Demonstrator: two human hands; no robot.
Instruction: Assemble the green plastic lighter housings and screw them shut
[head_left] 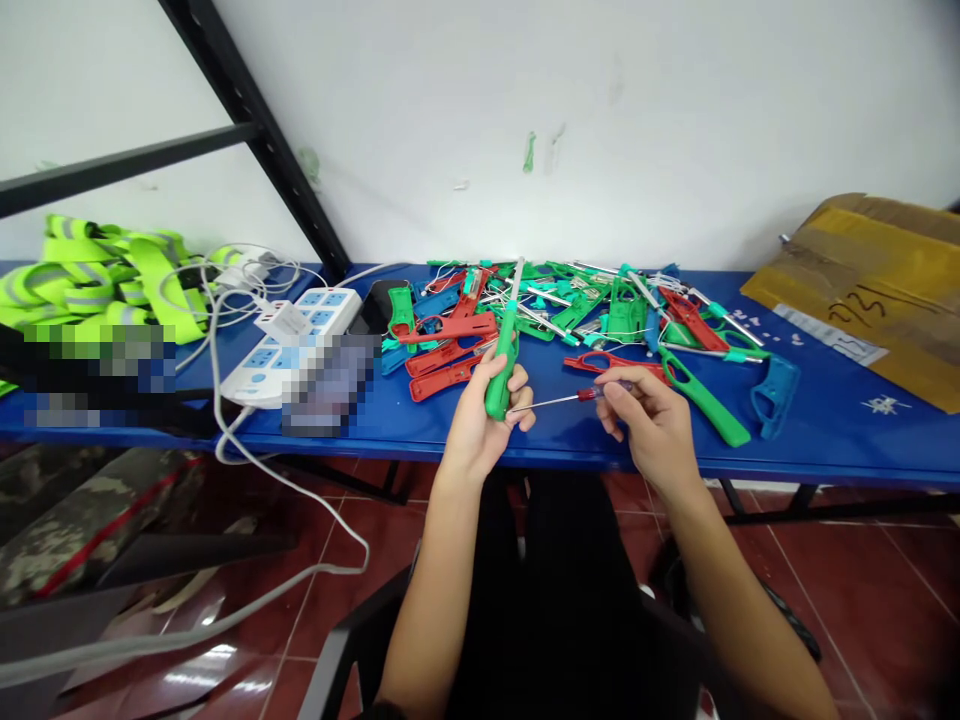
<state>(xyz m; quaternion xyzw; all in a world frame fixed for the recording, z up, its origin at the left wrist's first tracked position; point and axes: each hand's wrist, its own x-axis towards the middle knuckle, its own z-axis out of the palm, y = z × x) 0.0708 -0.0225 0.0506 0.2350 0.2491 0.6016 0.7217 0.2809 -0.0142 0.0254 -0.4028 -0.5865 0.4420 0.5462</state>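
Observation:
My left hand (pixel 480 412) is closed round a green long-nosed lighter (pixel 503 375), whose metal tube points up and away toward the wall. In my right hand (pixel 651 425) I grip a screwdriver (pixel 581 396) with a dark reddish handle. Its thin shaft reaches left, and the tip is at the lower end of the lighter's green handle, by my left fingers. Whether the tip is inside the casing I cannot tell. Behind both hands lie red casing halves (pixel 450 380), and right of my right hand a green casing half (pixel 705 400) and a blue casing piece (pixel 775 395).
A heap of lighter parts (pixel 592 300) runs along the wall on the blue table (pixel 832 430). To the left are a white power strip (pixel 300 345), its cable (pixel 315 570) and yellow-green reflective straps (pixel 97 285). At the right stands a taped cardboard box (pixel 870 290).

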